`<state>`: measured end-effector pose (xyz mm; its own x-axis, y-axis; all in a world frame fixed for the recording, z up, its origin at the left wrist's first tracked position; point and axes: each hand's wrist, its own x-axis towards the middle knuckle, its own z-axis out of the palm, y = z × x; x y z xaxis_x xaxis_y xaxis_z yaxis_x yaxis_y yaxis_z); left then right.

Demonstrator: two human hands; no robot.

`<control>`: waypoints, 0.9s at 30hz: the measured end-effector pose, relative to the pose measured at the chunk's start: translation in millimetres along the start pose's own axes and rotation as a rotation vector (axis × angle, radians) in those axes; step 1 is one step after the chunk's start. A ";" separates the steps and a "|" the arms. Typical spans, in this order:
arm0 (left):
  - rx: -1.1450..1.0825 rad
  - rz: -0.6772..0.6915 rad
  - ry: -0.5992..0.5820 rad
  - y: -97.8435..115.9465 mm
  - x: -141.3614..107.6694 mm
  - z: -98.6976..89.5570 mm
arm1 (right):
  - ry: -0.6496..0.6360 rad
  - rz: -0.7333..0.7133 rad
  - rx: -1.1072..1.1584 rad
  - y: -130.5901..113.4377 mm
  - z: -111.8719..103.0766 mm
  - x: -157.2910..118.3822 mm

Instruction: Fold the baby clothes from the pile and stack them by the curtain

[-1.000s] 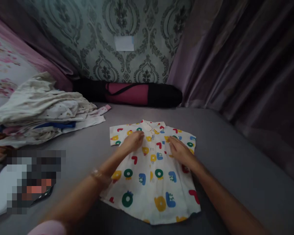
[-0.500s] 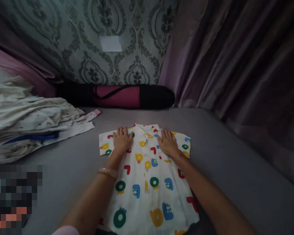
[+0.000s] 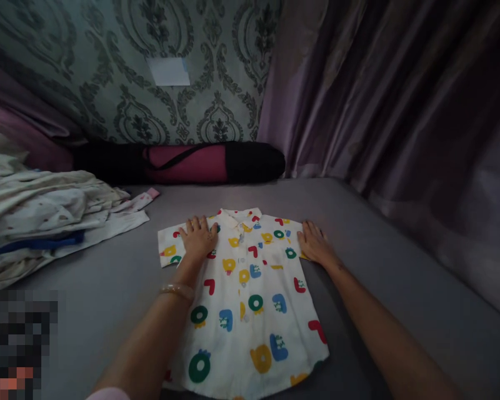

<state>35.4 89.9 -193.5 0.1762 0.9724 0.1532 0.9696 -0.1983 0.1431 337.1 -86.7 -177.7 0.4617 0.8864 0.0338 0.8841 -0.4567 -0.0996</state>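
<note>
A white short-sleeved shirt (image 3: 262, 322) with a collar, front buttons and colourful letter prints lies spread out, collar away from me. My left hand (image 3: 199, 238) rests flat on its left shoulder, fingers stretched out and a bangle on the wrist. At the far end of the right sleeve lies my right hand (image 3: 316, 243), palm down with the fingers extended, covering most of that sleeve's end. Neither hand grips the cloth.
The shirt lies on a grey sheet (image 3: 120, 261). A heap of light-coloured clothes (image 3: 54, 205) is at the left. A black and magenta long bag (image 3: 187, 164) lies along the patterned wall (image 3: 216, 55). Purple curtains (image 3: 316, 100) hang at the right.
My right hand has slid outward from the right shoulder to the sleeve's end. My left hand stays on the left shoulder. The whole view has shifted slightly, moving things leftward in the picture.
</note>
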 end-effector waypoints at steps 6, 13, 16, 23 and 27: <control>-0.143 0.033 -0.074 -9.6 5.0 -7.4 | 0.047 0.155 0.083 46.2 -8.7 -27.2; -0.320 0.177 0.099 20.7 3.3 -33.7 | -0.066 0.165 0.344 22.1 -36.1 -115.8; -0.450 0.451 -0.008 65.7 -5.1 -41.0 | -0.195 0.167 0.374 -7.3 -43.0 -154.1; -0.547 0.899 -0.161 153.1 -58.5 -27.4 | -0.110 0.254 0.268 -51.2 -49.2 -196.7; -0.533 0.804 -0.162 162.8 -82.4 -11.9 | -0.077 0.284 0.384 -55.1 -51.4 -198.3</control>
<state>176.7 -23.9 -171.1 0.8113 0.5199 0.2674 0.3536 -0.8006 0.4838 200.6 -241.2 -127.8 0.6612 0.7406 -0.1198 0.6266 -0.6329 -0.4548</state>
